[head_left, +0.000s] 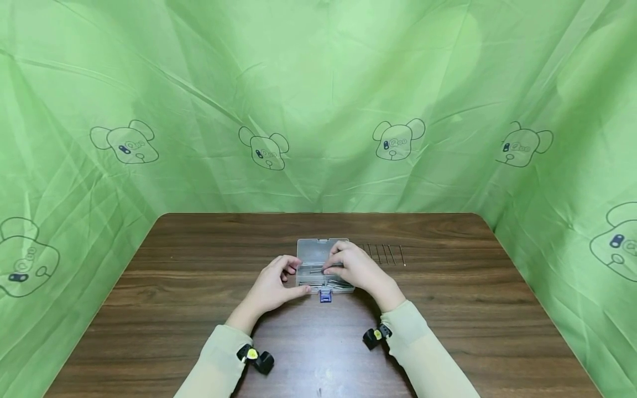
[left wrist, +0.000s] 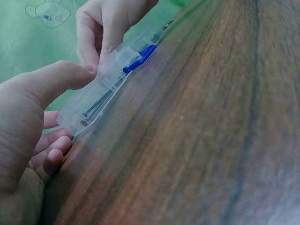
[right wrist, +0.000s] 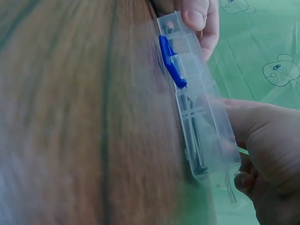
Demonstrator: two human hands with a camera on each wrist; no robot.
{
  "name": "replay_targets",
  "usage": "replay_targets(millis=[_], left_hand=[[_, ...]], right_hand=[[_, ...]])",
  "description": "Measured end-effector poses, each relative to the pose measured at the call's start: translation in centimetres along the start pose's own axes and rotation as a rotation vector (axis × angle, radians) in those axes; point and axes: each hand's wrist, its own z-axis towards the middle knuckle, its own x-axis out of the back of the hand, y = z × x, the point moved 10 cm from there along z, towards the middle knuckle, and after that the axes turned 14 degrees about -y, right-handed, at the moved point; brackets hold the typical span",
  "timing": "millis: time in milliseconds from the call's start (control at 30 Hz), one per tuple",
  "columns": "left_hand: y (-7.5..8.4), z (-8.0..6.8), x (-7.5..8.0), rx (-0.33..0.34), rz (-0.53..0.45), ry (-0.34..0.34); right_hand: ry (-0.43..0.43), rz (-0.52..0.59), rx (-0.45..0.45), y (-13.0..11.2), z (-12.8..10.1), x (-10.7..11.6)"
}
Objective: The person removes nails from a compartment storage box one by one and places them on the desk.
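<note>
A clear plastic box with a raised lid and a blue latch lies on the table. Nails fill its front compartments; the left wrist view shows some nails through the wall. My left hand grips the box's left end, thumb at the front corner and fingers along the side. Over the rear compartments, my right hand has thumb and fingers together, pinching a nail that sticks out to the left. Part of this nail is hidden by the fingers.
Several nails lie in a row on the brown wooden table, right of the box. Green cloth with printed animal heads encloses the table's back and sides.
</note>
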Motion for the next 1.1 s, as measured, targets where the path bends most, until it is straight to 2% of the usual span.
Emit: replay_targets(millis=[200, 367, 667, 1100], left_hand=[[0.1, 0.0, 0.0, -0.007, -0.001, 0.000], [0.3, 0.0, -0.1, -0.015, 0.001, -0.001], [0.2, 0.1, -0.1, -0.018, 0.010, -0.001], [0.2, 0.1, -0.1, -0.014, 0.009, -0.003]], right_hand=[[-0.012, 0.013, -0.007, 0.3, 0.1, -0.3], [-0.065, 0.042, -0.066, 1.0, 0.2, -0.6], [-0.095, 0.020, -0.105, 1.4, 0.4, -0.7], [-0.092, -0.006, -0.006, 0.8, 0.2, -0.1]])
